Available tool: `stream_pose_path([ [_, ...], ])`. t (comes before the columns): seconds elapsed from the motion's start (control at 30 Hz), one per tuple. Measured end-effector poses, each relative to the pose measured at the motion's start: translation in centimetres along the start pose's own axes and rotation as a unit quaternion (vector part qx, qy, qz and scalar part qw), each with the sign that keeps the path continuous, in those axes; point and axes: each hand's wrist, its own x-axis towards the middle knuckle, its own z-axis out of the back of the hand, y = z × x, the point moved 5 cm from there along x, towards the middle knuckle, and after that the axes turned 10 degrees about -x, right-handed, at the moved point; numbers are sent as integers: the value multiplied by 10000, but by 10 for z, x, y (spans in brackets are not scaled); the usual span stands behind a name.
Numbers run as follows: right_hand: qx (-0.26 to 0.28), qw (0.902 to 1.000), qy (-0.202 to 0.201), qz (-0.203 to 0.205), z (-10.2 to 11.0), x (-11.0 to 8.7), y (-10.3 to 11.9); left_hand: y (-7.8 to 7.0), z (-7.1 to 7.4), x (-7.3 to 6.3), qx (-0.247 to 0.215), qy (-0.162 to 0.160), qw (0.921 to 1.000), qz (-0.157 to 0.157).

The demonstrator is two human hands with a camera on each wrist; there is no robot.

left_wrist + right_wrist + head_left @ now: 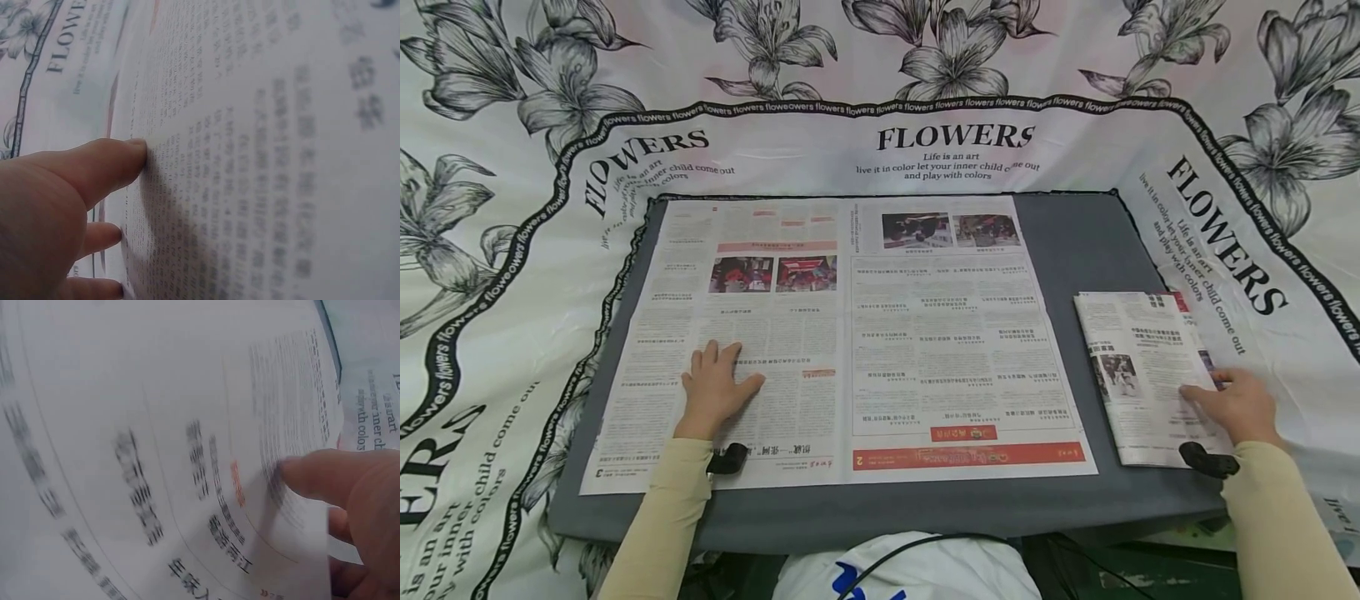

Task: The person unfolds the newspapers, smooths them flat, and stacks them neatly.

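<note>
A newspaper sheet [955,350] lies spread flat on the grey table top, with a fold line down its middle. On its left page rests my left hand [718,396], fingers straight and spread; in the left wrist view the thumb [119,159] touches the print. To the right lies a folded newspaper [1150,375], smaller and thicker. My right hand [1240,408] pinches its right edge, thumb on top and fingers beneath. From the right wrist, the thumb [312,475] presses on the printed face, and the paper curves up beside it.
Grey table top [880,512] borders the sheet. A white flower-printed cloth [797,154] surrounds it at the back and sides. Black wrist cameras sit on both wrists. A black cable [917,546] crosses the white garment at the front edge.
</note>
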Motion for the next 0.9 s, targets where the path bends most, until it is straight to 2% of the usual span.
stream_pose_path([
  [0.2, 52, 9992, 335, -228, -8, -3, -1, 0, 0, 0, 40, 0, 10000, 32],
  [0.43, -40, 9992, 284, -269, -11, -3, 3, 1, -1, 0, 57, 4, 10000, 67],
  [0.6, 141, 9985, 442, -274, -15, -5, 5, 2, -2, 1, 39, 5, 10000, 65],
  [0.8, 386, 9964, 560, -507, -19, -1, 3, 3, -3, 1, 1, 24, 9999, 110],
  [0.9, 414, 9968, 553, -408, -19, 0, 4, 2, -2, 1, -19, 13, 10000, 93],
])
